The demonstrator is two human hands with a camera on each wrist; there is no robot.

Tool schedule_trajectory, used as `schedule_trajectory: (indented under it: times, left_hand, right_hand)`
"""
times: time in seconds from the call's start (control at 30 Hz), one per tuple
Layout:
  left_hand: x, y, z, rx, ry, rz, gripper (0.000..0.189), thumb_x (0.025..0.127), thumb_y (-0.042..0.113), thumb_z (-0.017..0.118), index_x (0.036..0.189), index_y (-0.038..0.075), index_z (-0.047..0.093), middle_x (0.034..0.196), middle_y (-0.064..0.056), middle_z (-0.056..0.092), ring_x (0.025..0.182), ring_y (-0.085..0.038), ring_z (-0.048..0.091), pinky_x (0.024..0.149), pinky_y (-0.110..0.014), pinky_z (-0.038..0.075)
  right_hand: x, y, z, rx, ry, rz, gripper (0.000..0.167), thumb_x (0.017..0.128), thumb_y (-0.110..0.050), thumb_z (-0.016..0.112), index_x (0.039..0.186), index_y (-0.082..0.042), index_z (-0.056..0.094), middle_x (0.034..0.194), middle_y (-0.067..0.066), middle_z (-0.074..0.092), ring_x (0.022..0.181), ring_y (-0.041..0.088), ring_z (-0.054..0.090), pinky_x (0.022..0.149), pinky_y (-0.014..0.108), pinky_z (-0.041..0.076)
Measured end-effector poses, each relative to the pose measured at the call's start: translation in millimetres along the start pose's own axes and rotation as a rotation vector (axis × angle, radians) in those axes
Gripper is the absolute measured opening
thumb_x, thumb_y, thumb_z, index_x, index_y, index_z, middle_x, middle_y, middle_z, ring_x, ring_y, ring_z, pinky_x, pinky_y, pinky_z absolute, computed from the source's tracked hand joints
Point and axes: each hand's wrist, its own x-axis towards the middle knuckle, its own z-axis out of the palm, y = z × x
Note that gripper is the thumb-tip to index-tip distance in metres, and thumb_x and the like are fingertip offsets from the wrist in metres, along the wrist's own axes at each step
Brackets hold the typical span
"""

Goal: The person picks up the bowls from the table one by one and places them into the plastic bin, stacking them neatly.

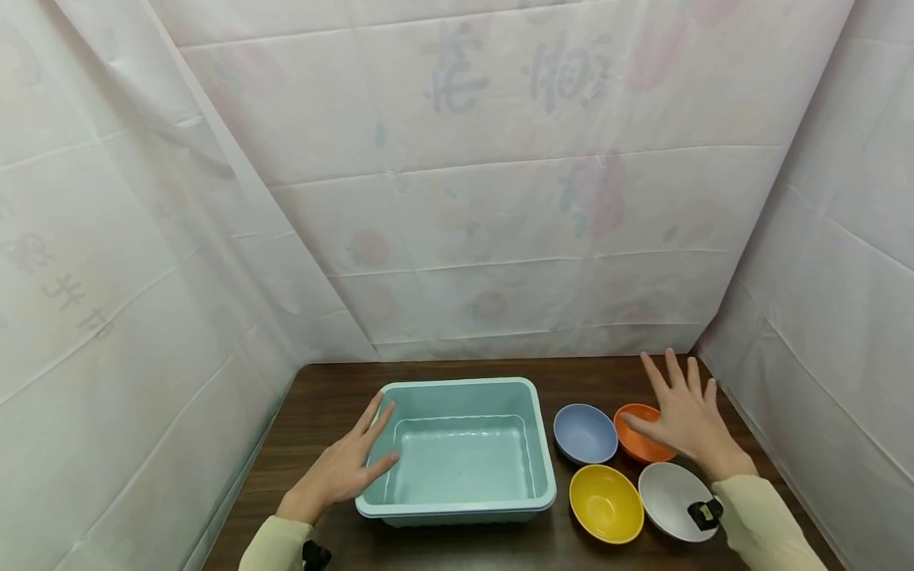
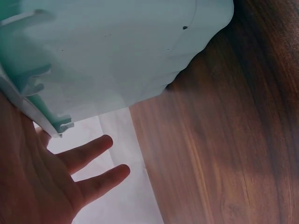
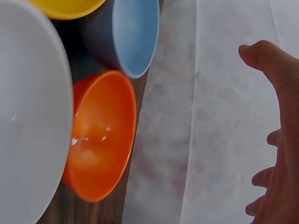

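A pale teal rectangular plastic basin [image 1: 464, 464] stands on the dark wood table, its inside bare. At its left rim is my left hand [image 1: 347, 464], fingers spread and straight, thumb over the inside. In the left wrist view, two fingers of the left hand [image 2: 93, 163] extend past the basin's outer wall [image 2: 117, 60]. My right hand [image 1: 689, 416] hovers with spread fingers over an orange bowl [image 1: 639, 444], holding nothing. Grouped with that bowl are a blue bowl [image 1: 585, 434], a yellow bowl [image 1: 607, 504] and a white bowl [image 1: 671, 496], which the right wrist partly overlaps.
White printed sheets hang as walls behind [image 1: 500, 238], at the left [image 1: 143, 317] and at the right [image 1: 835, 262]. The table [image 1: 314, 404] ends at the foot of these sheets. The bowls sit close together just right of the basin.
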Motion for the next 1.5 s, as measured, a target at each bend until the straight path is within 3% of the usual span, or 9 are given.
schedule_trajectory:
  times: [0.3, 0.6, 0.87, 1.03, 1.2, 1.5]
  left_hand:
    - [0.5, -0.8, 1.4, -0.017, -0.016, -0.009, 0.082, 0.103, 0.054, 0.054, 0.168, 0.025, 0.011, 0.175, 0.004, -0.007, 0.127, -0.037, 0.062, 0.054, -0.029, 0.043]
    - [0.9, -1.1, -0.2, -0.017, -0.003, -0.009, 0.081, 0.103, 0.054, 0.055, 0.167, 0.026, 0.014, 0.175, 0.002, -0.005, 0.117, -0.037, 0.067, 0.055, -0.031, 0.044]
    - [0.4, -2.4, 1.1, -0.024, -0.006, -0.019, 0.081, 0.103, 0.054, 0.055, 0.167, 0.028, 0.014, 0.175, 0.006, -0.006, 0.108, -0.033, 0.071, 0.054, -0.03, 0.044]
    - [-0.5, -1.7, 0.9, -0.032, -0.017, -0.03, 0.081, 0.103, 0.054, 0.055, 0.167, 0.029, 0.013, 0.175, 0.007, -0.006, 0.096, -0.027, 0.072, 0.053, -0.029, 0.043]
    - [-1.2, -1.4, 1.4, -0.034, -0.017, -0.035, 0.081, 0.103, 0.054, 0.054, 0.167, 0.029, 0.012, 0.175, 0.007, -0.006, 0.098, -0.028, 0.072, 0.054, -0.03, 0.044]
    - [-1.4, -2.5, 1.9, -0.038, -0.012, -0.033, 0.081, 0.103, 0.054, 0.055, 0.167, 0.029, 0.013, 0.174, 0.008, -0.006, 0.083, -0.009, 0.069, 0.054, -0.028, 0.043]
  right_hand:
    - [17.8, -20.2, 6.4, 0.031, -0.018, -0.029, 0.114, 0.085, -0.071, 0.069, 0.167, -0.016, 0.013, 0.168, 0.034, 0.005, 0.148, 0.067, 0.0, 0.103, 0.088, 0.007]
    - [35.6, -36.4, 29.6, 0.027, -0.073, -0.075, 0.113, 0.082, -0.073, 0.07, 0.166, -0.017, 0.02, 0.168, 0.032, 0.009, 0.149, 0.065, 0.005, 0.106, 0.086, 0.012]
    - [39.7, -48.5, 46.3, 0.038, -0.135, -0.075, 0.109, 0.082, -0.072, 0.07, 0.164, -0.013, 0.028, 0.161, 0.035, 0.027, 0.147, 0.065, 0.017, 0.106, 0.085, 0.015]
    - [39.7, -54.0, 56.3, 0.026, -0.174, -0.075, 0.11, 0.081, -0.075, 0.069, 0.163, -0.013, 0.03, 0.161, 0.035, 0.028, 0.147, 0.064, 0.019, 0.107, 0.083, 0.02]
    - [39.3, -60.4, 62.6, 0.028, -0.219, -0.085, 0.109, 0.081, -0.074, 0.07, 0.164, -0.015, 0.03, 0.161, 0.033, 0.029, 0.147, 0.063, 0.022, 0.107, 0.082, 0.023]
    - [37.2, -72.3, 72.5, 0.048, -0.321, -0.083, 0.107, 0.082, -0.071, 0.072, 0.164, -0.016, 0.03, 0.162, 0.032, 0.028, 0.146, 0.062, 0.025, 0.107, 0.078, 0.028]
